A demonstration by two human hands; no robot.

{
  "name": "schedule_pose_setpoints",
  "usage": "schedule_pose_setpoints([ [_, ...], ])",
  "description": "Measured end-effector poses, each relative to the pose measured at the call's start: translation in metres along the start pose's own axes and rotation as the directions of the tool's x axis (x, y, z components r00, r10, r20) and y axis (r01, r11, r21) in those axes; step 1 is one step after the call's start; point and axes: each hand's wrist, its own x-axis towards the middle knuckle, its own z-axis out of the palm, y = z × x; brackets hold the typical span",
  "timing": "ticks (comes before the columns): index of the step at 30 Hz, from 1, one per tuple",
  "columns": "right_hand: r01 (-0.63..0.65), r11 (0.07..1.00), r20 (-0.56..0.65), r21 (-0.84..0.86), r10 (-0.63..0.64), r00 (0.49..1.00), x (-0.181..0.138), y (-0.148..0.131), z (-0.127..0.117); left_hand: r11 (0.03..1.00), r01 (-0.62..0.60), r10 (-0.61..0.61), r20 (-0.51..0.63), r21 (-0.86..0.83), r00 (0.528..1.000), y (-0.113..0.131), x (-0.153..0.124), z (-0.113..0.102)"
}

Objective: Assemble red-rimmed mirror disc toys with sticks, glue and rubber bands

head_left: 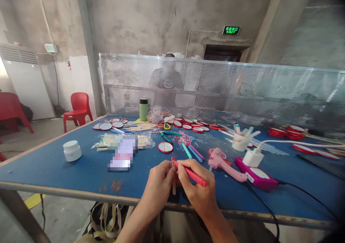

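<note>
Near the table's front edge, my left hand [161,180] is closed on a slim wooden stick [174,190], whose lower end sticks out below the fingers. My right hand [199,190] grips a red marker pen [194,175], its far end close to the top of the stick by my left fingertips. Whether the tip touches the wood I cannot tell. Just beyond the hands lies a round red-rimmed disc [165,147] with a band across it. Blue and pink pens [195,152] and a teal pen [185,150] lie beside it.
To the right are a pink glue gun [228,167], a magenta power strip [265,180] with cables and a cup of pens [240,142]. At left stand a white jar [72,150] and bagged sticks [145,141]. A perforated metal screen [121,81] stands behind, a person beyond it.
</note>
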Motion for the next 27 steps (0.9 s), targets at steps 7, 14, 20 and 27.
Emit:
schedule_pose_setpoints([
  [7, -0.017, 1.000, -0.040, -0.005, 0.017, 0.999, -0.0018, 0.0016, -0.0002, 1.000, 0.000, 0.000, -0.008, -0.002, 1.000, 0.0019, 0.0004, -0.0002],
  [14, -0.019, 1.000, -0.012, 0.001, 0.019, 1.000, -0.0006, 0.0005, -0.0002, 1.000, -0.003, 0.003, -0.007, 0.012, 1.000, 0.0000, 0.0002, -0.0006],
  [20, -0.024, 1.000, -0.043, -0.005, 0.024, 0.999, -0.0013, 0.0007, -0.0006, 1.000, -0.001, 0.001, -0.006, -0.003, 1.000, 0.0011, -0.0004, -0.0003],
  [27, -0.028, 0.999, -0.046, -0.020, 0.027, 0.999, -0.0014, 0.0008, -0.0001, 1.000, -0.002, 0.002, 0.000, -0.008, 1.000, 0.0009, 0.0005, -0.0007],
])
